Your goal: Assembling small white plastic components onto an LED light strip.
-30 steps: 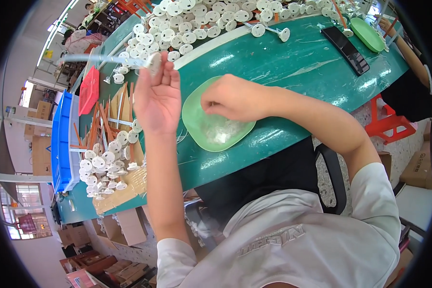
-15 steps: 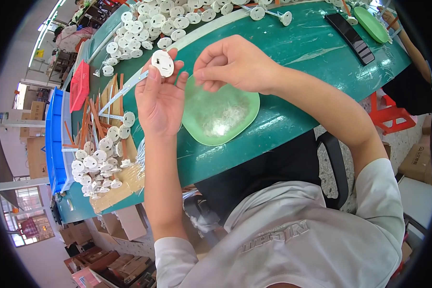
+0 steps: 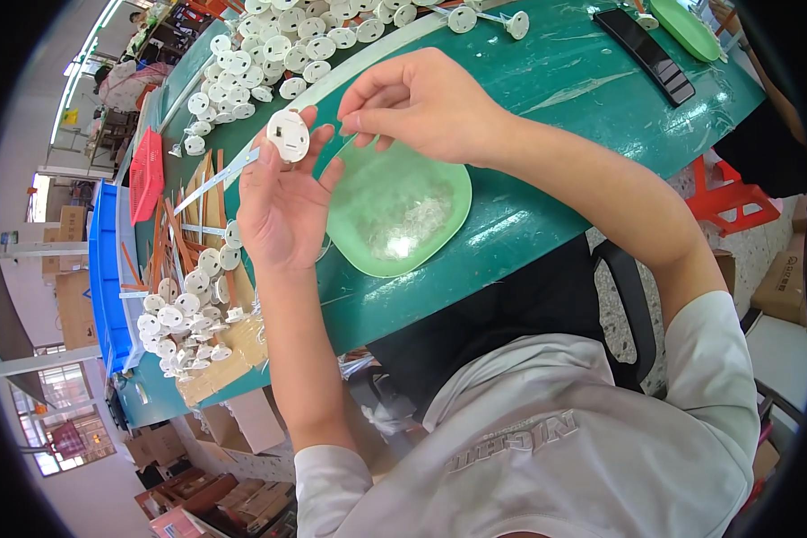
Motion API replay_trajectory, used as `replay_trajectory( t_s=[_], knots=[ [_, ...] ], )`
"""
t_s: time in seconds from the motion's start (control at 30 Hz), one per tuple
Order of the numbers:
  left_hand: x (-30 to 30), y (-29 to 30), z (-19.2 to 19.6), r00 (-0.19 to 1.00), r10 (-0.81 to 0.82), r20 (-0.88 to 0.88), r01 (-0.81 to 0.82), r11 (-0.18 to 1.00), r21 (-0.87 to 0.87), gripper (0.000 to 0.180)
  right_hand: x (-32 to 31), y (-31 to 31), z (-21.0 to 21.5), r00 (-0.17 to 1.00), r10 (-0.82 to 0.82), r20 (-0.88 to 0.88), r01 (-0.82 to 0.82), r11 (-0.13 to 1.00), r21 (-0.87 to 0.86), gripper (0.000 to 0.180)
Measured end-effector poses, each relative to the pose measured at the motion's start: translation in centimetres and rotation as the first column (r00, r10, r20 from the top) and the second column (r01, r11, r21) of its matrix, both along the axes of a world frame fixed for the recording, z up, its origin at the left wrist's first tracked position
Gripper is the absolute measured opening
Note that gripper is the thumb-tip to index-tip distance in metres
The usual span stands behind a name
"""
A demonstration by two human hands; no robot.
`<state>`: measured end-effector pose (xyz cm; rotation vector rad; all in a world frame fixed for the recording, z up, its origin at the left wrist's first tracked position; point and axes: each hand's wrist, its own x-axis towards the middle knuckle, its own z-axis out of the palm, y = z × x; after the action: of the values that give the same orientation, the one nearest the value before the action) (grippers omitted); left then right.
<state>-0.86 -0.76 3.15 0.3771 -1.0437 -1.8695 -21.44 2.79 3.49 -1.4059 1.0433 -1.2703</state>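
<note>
L hand (image 3: 282,193) raised over the green table (image 3: 547,99), fingertips pinching a round white plastic disc (image 3: 288,135). R hand (image 3: 421,94) just beside it w/ thumb + forefinger pressed together; can't tell what's between them. Green tray (image 3: 399,211) of small clear bits sits below both hands. Heaps of white discs (image 3: 269,54) at far edge & at left (image 3: 184,327)
</note>
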Motion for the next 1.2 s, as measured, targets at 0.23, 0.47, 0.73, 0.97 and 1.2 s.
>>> replay_trajectory(
  t_s=[0.23,0.47,0.73,0.97,1.2],
  knots=[
    [-0.2,0.0,0.0,0.998,0.014,0.057,-0.016,0.999,0.028,0.036,0.2,0.1,0.1,1.000,-0.011,-0.029,0.010,1.000,-0.004,0.013],
    [-0.3,0.1,0.2,0.998,-0.013,0.059,0.007,0.996,0.086,0.035,0.2,-0.3,-0.6,0.999,0.030,-0.027,-0.032,0.996,-0.082,0.012],
    [-0.3,-0.1,0.0,0.996,-0.056,0.064,0.051,0.996,0.069,0.034,0.0,-0.7,-0.9,0.994,0.061,-0.086,-0.069,0.993,-0.095,0.009],
    [-0.2,0.1,0.6,0.973,-0.042,0.228,0.024,0.996,0.081,0.033,-0.1,-0.2,-0.5,0.980,0.082,-0.182,-0.094,0.994,-0.059,0.009],
    [0.0,-0.2,0.8,0.966,-0.006,0.258,-0.014,0.997,0.073,0.029,-0.3,-0.2,-0.4,0.841,-0.044,-0.540,-0.163,0.930,-0.330,0.011]
  ],
)
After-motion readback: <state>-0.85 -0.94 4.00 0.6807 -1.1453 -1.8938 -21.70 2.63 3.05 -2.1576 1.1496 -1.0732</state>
